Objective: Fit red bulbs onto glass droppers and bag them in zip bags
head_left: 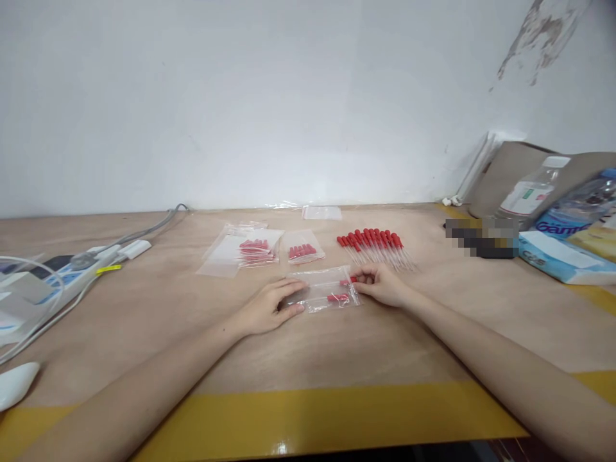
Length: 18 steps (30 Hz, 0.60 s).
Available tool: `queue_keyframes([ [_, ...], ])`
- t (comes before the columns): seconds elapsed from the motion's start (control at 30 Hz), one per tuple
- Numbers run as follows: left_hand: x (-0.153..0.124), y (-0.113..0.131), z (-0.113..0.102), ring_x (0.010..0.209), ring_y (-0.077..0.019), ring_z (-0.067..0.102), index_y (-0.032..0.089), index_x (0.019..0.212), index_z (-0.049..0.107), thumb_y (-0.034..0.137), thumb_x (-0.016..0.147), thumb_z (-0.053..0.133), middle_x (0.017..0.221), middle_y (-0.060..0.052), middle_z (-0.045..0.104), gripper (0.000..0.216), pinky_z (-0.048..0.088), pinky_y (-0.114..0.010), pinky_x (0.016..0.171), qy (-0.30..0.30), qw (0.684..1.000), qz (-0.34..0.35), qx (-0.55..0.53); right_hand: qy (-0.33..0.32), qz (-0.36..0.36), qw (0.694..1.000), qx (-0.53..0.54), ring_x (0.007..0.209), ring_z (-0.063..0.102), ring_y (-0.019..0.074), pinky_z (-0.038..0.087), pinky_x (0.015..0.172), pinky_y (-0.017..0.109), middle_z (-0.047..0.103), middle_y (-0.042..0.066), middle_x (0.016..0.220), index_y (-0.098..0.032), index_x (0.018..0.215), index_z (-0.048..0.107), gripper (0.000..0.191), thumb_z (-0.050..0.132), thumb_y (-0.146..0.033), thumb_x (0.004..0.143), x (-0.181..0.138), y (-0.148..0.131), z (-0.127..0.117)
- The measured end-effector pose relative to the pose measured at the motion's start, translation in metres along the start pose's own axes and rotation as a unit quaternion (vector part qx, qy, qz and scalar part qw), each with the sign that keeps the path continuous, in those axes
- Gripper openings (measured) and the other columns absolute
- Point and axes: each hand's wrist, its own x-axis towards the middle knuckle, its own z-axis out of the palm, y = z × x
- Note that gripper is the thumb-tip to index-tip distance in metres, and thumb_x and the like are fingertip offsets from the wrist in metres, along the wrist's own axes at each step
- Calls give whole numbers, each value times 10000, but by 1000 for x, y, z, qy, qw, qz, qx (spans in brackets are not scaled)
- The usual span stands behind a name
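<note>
A clear zip bag lies flat in front of me, its zip end to the right. Inside is a dropper with a red bulb. My right hand pinches the red bulb of a second dropper at the bag's mouth; this dropper is partly in the bag. At the bag's left end rests my left hand, thumb and fingers apart, touching the plastic. Beyond my right hand lies a pile of several red-bulbed droppers with clear stems.
Behind the bag lie filled bags of droppers, another filled bag and flat bags. A power strip with cables is at left. At right are a tissue pack, a bottle and a blurred-out dark object.
</note>
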Motion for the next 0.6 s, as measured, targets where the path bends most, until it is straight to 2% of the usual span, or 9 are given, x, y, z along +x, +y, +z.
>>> queue_keyframes([
  [0.07,0,0,0,1139,-198,465,230,1240,463,368,848,476,1220,-56,529,416,377,-368,969,-1,1000,-1,0,11,-8,1000,-12,520,431,70,344,492,209,505,-33,578,-127,786,644,236,656,-302,628,2,-1,3],
  [0.1,0,-1,0,1140,-198,464,230,1240,463,367,847,478,1220,-55,529,416,376,-367,970,-1,1000,-1,-1,-5,-12,1000,-15,525,437,75,349,497,211,517,-26,583,-127,791,653,241,648,-312,637,3,-2,4],
  [0.27,0,-1,1,1139,-197,468,233,1242,463,357,845,482,1225,-55,527,417,377,-366,972,-2,1000,3,-2,-145,-68,986,-46,667,527,115,404,600,232,636,31,761,-158,851,692,284,568,-383,729,0,-11,-2],
  [0.37,0,-2,2,1147,-193,462,237,1240,467,364,846,479,1238,-53,516,414,371,-366,980,-4,1000,4,-3,-135,-72,987,-56,723,557,134,422,660,248,656,36,795,-167,859,696,305,533,-403,756,0,-11,-1],
  [0.5,0,-5,3,1150,-196,463,237,1229,484,375,846,476,1251,-60,506,408,371,-373,981,-4,1000,5,-4,-79,-30,996,-26,606,534,110,402,560,226,647,29,711,-140,820,682,311,579,-415,715,-2,-11,5],
  [0.6,0,-6,4,1146,-201,469,236,1218,499,372,844,479,1244,-62,512,398,377,-379,977,-2,1000,7,-7,-130,-1,991,18,566,511,83,384,528,206,628,14,697,-135,827,655,314,614,-413,687,-5,-14,3],
])
